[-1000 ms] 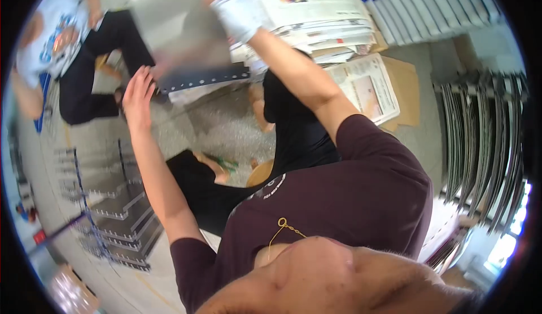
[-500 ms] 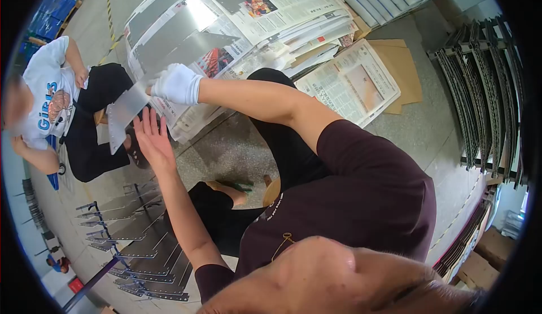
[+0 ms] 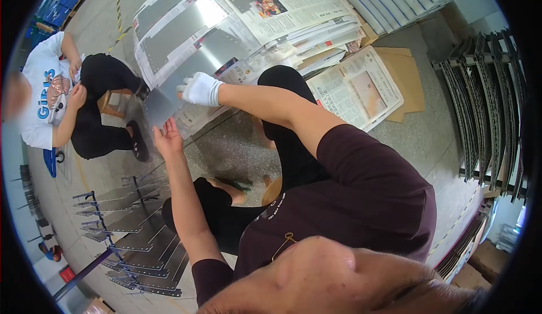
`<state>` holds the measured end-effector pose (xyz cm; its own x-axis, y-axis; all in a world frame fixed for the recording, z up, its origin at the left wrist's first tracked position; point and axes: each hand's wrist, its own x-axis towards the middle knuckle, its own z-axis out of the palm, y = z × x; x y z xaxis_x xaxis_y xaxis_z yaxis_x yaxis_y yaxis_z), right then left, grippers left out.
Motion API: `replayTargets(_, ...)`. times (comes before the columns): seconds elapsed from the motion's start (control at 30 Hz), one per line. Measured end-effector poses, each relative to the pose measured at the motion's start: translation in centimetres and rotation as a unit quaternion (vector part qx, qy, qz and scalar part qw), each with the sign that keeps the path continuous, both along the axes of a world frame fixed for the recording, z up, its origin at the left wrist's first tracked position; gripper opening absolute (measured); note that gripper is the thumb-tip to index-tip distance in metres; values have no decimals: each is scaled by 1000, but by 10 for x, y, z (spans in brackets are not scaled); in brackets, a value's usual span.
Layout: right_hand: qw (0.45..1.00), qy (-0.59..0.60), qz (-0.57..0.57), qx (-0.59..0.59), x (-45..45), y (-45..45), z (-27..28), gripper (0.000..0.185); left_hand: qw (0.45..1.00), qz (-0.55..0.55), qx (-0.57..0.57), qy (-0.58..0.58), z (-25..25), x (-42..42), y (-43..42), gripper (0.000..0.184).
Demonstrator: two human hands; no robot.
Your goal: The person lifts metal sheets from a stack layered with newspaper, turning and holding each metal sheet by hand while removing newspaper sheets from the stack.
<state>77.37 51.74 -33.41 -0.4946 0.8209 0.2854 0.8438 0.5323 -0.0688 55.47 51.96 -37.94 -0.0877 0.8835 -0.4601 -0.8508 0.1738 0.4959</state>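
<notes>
Speckled grey flooring point(image 3: 226, 156) spreads beneath a low, layered stack point(image 3: 299, 29) of newsprint and flat sheets, its paper edges ragged and curling. Nearest, the person's dark, soft T-shirt point(image 3: 367, 190) leads out to both arms. Palm up, the bare left hand point(image 3: 169, 139) has its fingers loosely curved, tips meeting the lower edge of a thin, smooth metal sheet point(image 3: 161, 106); whether they pinch it, I cannot tell. Fingers bent, the right hand point(image 3: 199, 90), in a white cloth glove point(image 3: 208, 91), grips the sheet's opposite edge. That grey, straight-edged sheet sits at the stack's near left corner, partly jutting past it. Satin-bright metal plates point(image 3: 169, 48) lie along the stack's left edge. Beside its near right corner, folded newspapers point(image 3: 355, 88) rest on brown cardboard point(image 3: 401, 77). To the left, a rack point(image 3: 138, 240) carries angled, perforated-edge plates. Farther off, a co-worker point(image 3: 56, 94) sits by a wooden stool point(image 3: 114, 103), hands in the lap; beyond stand blue crates point(image 3: 59, 3).
</notes>
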Motion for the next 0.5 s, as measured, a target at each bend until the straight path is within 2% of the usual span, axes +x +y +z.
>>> replayTargets(0.13, 1000, -17, -19, 3, 8, 4, -24, 15, 990, -116, 75, -26, -51, -9, 7, 40)
replayTargets(0.23, 999, -10, -35, -5, 10, 6, -40, 14, 986, -126, 94, -47, -75, -3, 6, 39)
replayTargets(0.33, 997, -33, -58, -46, 16, 9, -52, 15, 989, -87, 39, -116, -78, 17, -5, 37)
replayTargets(0.5, 993, -18, -95, -68, 17, 9, -62, 19, 989, -89, 21, -117, -96, 22, -11, 37)
